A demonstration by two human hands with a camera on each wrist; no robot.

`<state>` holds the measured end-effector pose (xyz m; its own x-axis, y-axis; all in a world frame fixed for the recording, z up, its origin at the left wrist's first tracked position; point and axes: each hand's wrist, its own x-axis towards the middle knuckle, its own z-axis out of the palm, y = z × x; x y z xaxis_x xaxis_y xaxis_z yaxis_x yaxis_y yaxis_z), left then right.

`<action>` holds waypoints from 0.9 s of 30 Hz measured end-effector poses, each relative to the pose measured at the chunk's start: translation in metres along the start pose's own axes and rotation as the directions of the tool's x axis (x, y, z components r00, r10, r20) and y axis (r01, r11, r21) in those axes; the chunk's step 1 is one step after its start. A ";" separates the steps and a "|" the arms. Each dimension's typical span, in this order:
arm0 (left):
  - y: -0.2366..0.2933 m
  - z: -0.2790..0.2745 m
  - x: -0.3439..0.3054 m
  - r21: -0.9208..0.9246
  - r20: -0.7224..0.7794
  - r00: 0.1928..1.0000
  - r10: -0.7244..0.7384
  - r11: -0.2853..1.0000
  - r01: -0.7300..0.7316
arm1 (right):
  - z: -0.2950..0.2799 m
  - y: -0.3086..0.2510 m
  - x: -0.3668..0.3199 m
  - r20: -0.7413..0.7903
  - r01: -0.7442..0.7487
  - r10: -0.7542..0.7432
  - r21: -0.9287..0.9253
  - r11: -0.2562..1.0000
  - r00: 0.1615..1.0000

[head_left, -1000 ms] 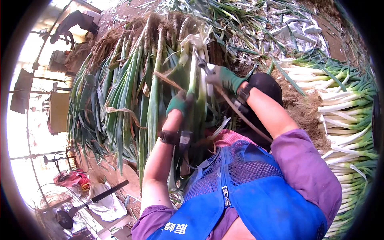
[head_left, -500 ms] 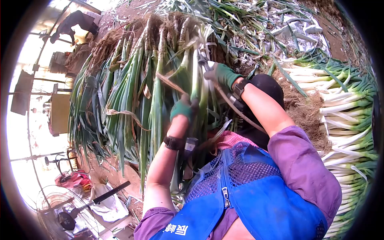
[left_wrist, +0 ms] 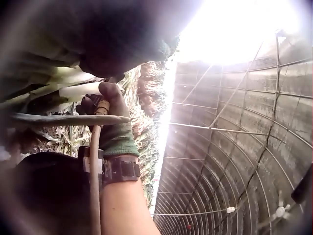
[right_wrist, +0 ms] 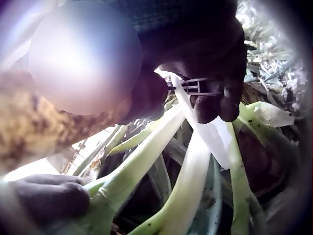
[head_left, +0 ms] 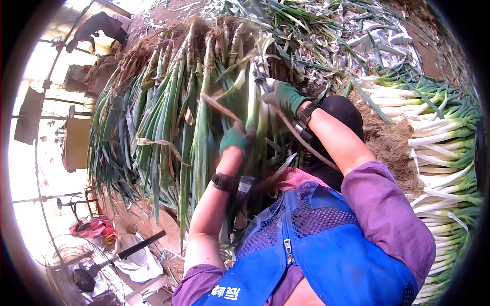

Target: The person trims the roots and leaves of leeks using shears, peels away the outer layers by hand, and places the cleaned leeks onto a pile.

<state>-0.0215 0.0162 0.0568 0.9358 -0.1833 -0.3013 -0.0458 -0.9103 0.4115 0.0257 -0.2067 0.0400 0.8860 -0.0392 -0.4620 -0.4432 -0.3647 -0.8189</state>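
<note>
My left hand (head_left: 237, 138), in a green glove with dark fingers, grips a leek (head_left: 252, 109) partway along its green part. The leek's white end points away from me, with loose pale skin (head_left: 262, 48) ruffled at its tip. In my right hand (head_left: 286, 97), gloved the same way, is an air blow gun (head_left: 262, 81) held beside the white shank. A tan hose (head_left: 306, 145) runs back from it toward my body. The right wrist view shows white shanks (right_wrist: 193, 161) below the right hand and dark left fingers (right_wrist: 58, 196) around one stalk.
Untrimmed leeks (head_left: 168, 112) with brown roots lie piled at the left. Cleaned white leeks (head_left: 434, 140) line the right side. Leaf scraps (head_left: 316, 41) cover the ground ahead. A standing fan (head_left: 84, 278) is at lower left, and my dark knee (head_left: 344, 120) is below the right arm.
My left hand and the leek have shifted slightly right. The loose skin at the leek's tip has gone from broad and bunched to narrower strips. The right hand stays nearly in place with the blow gun.
</note>
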 end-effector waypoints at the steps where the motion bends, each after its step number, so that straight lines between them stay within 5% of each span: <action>1: 0.000 -0.001 -0.001 0.004 -0.006 1.000 -0.002 1.000 0.002 | 0.003 -0.002 -0.001 -0.010 0.010 -0.010 -0.027 1.000 1.000; 8: -0.016 -0.014 0.004 -0.148 0.090 0.996 0.001 0.989 0.013 | 0.019 0.010 -0.009 0.100 0.070 -0.060 -0.100 0.992 0.993; 9: -0.019 -0.026 0.007 -0.230 0.180 0.984 -0.012 0.972 0.054 | 0.020 0.014 -0.023 0.152 0.111 -0.100 -0.066 0.992 0.983; 10: -0.030 -0.035 0.008 -0.252 0.055 0.998 -0.007 0.967 0.021 | 0.021 0.016 -0.039 0.203 0.149 -0.141 -0.028 0.988 0.969; 11: -0.032 -0.059 0.010 -0.465 0.166 0.984 -0.065 0.875 0.136 | 0.020 0.016 -0.055 0.213 0.141 -0.123 -0.069 0.988 0.969; 12: -0.017 -0.086 -0.009 -0.630 0.066 0.987 -0.147 0.761 0.156 | 0.017 0.017 -0.069 0.225 0.131 -0.104 -0.106 0.986 0.969; 13: -0.051 -0.089 0.011 -0.529 -0.131 0.991 -0.039 0.848 -0.036 | 0.013 0.023 -0.076 0.248 0.110 -0.084 -0.094 0.989 0.965; 14: -0.065 -0.090 0.020 -0.384 -0.404 0.912 0.077 0.890 -0.245 | 0.013 0.034 -0.078 0.186 0.115 -0.098 -0.083 0.990 0.978; 16: -0.109 -0.089 0.049 -0.251 -0.358 0.933 0.028 0.960 -0.126 | 0.022 0.055 -0.079 0.061 0.131 -0.127 -0.058 0.990 0.990; 17: -0.101 -0.093 0.046 -0.252 -0.170 0.979 -0.116 0.965 0.070 | 0.022 0.049 -0.087 0.100 0.046 -0.043 -0.023 0.999 0.994; 18: -0.132 -0.077 0.072 -0.257 0.012 0.999 -0.052 0.965 0.054 | 0.025 0.050 -0.092 0.093 0.070 -0.069 -0.015 0.997 0.993; 20: -0.108 -0.073 0.057 0.056 -0.113 0.990 -0.084 0.994 0.091 | 0.028 0.055 -0.099 0.072 0.115 -0.114 0.000 0.993 0.991; 25: -0.060 -0.089 0.031 -0.481 0.101 0.988 -0.113 0.864 0.148 | 0.029 0.065 -0.091 0.088 0.106 -0.118 0.126 0.986 0.989; 27: -0.031 -0.102 0.015 -0.542 0.097 0.992 -0.080 0.832 0.120 | 0.025 0.062 -0.089 0.035 0.136 -0.142 0.137 0.981 0.989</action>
<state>0.0292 0.0793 0.1273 0.8982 -0.1449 -0.4150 0.2637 -0.5777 0.7725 -0.0836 -0.2021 0.0217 0.9347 0.0458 -0.3525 -0.3328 -0.2357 -0.9131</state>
